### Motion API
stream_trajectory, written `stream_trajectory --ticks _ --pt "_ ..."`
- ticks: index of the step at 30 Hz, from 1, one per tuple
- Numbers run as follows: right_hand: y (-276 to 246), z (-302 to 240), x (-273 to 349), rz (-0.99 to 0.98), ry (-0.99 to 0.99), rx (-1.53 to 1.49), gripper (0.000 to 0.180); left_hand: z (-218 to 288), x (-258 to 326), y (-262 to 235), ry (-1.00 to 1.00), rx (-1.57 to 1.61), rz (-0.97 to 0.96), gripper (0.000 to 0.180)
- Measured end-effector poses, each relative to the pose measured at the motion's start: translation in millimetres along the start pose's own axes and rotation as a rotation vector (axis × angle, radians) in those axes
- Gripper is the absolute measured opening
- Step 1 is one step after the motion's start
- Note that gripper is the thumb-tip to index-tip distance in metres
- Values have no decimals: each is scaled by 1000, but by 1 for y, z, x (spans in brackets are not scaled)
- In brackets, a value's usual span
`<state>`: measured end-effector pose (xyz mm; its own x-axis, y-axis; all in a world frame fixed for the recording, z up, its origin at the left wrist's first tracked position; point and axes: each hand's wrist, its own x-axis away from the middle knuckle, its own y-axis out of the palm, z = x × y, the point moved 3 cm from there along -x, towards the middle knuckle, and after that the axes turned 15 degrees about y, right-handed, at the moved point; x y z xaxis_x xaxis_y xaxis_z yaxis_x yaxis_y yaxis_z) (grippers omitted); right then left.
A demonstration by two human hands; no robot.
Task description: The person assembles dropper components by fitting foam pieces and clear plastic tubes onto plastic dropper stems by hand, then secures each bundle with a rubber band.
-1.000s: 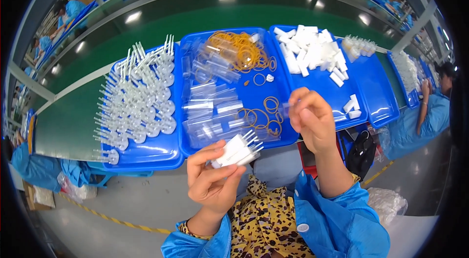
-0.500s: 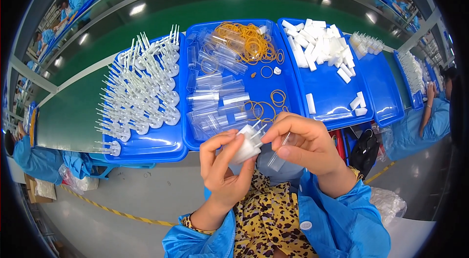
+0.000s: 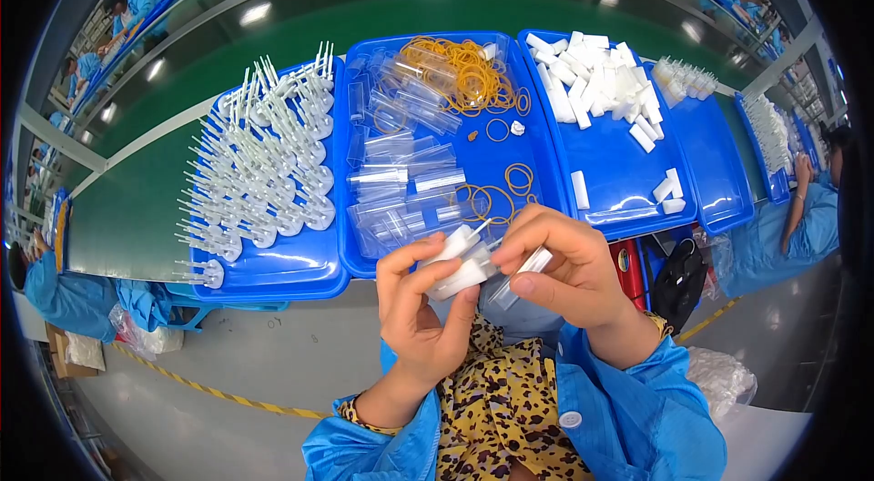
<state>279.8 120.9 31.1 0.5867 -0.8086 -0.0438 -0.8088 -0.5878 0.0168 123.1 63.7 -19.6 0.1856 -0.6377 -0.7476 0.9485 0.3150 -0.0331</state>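
My left hand [image 3: 421, 308] is closed round a white plastic part [image 3: 455, 277] with thin prongs, one of which sticks out toward the upper right. My right hand [image 3: 575, 273] pinches a clear plastic tube [image 3: 519, 283] between thumb and fingers. Another clear piece [image 3: 478, 255] lies against the pronged side of the white part, beside my right fingertips; whether it fits round a prong, I cannot tell. The fingers partly hide the white part. Just beyond my hands, a blue tray [image 3: 521, 137] holds clear tubes [image 3: 401, 181] and tan rubber bands [image 3: 473, 71].
At the left, a blue tray [image 3: 300, 273] is crowded with white pronged parts [image 3: 259, 167]. White foam blocks [image 3: 596, 81] fill the far part of the right tray [image 3: 624, 185]. A further blue tray [image 3: 728, 181] holds small pronged pieces. A co-worker's arm [image 3: 797, 199] shows at far right.
The white part has tilted in my left hand, and a clear piece now shows against its prongs. My right hand has shifted slightly up, turning the clear tube it holds.
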Motion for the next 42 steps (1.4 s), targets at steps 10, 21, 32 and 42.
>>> stream_trajectory --ticks 10,21,32,42 --pt "0 12 4 315 -5 -204 22 1 1 3 -35 98 119 24" --pt "15 19 5 303 -97 -144 21 1 1 1 6 39 120 25" --pt "17 18 5 443 -153 131 20 4 2 -1 27 -30 43 24" --pt "14 18 3 435 -283 388 30 5 0 -1 68 -67 75 20"
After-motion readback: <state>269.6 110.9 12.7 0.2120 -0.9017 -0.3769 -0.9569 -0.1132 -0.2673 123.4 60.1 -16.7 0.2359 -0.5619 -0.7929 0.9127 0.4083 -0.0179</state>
